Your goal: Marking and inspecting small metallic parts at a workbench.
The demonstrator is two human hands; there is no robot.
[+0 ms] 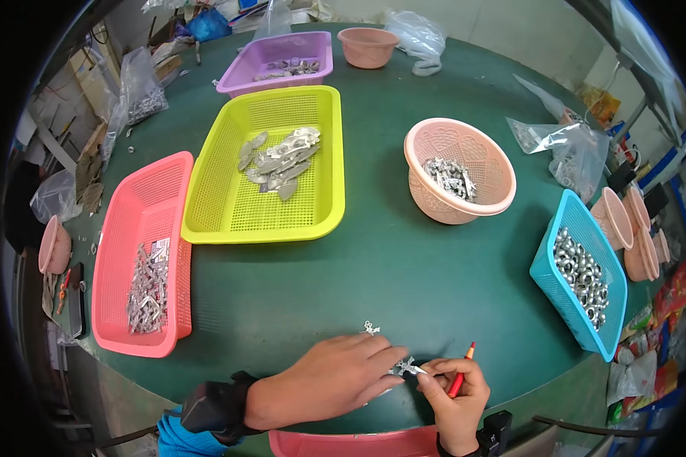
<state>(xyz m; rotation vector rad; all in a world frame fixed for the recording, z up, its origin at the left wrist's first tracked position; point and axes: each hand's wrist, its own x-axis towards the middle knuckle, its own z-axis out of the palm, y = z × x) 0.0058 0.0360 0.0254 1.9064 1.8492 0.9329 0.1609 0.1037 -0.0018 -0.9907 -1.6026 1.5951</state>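
Note:
My left hand is low over the green tabletop with its fingers bent and together. Its fingertips grip a small silver openwork metal piece, partly hidden by the hand. Close on the right, my right hand is closed around a slim red pen-like tool, whose orange end sticks up. A pale pointed tip shows at its fingertips against the metal piece; I cannot tell whether it belongs to the red tool. Just beyond my left fingers lies another small silver piece.
Baskets with metal parts stand around: pink and lime-green at left, purple at the back, peach at right centre, blue at right. A pink container's rim shows below my hands.

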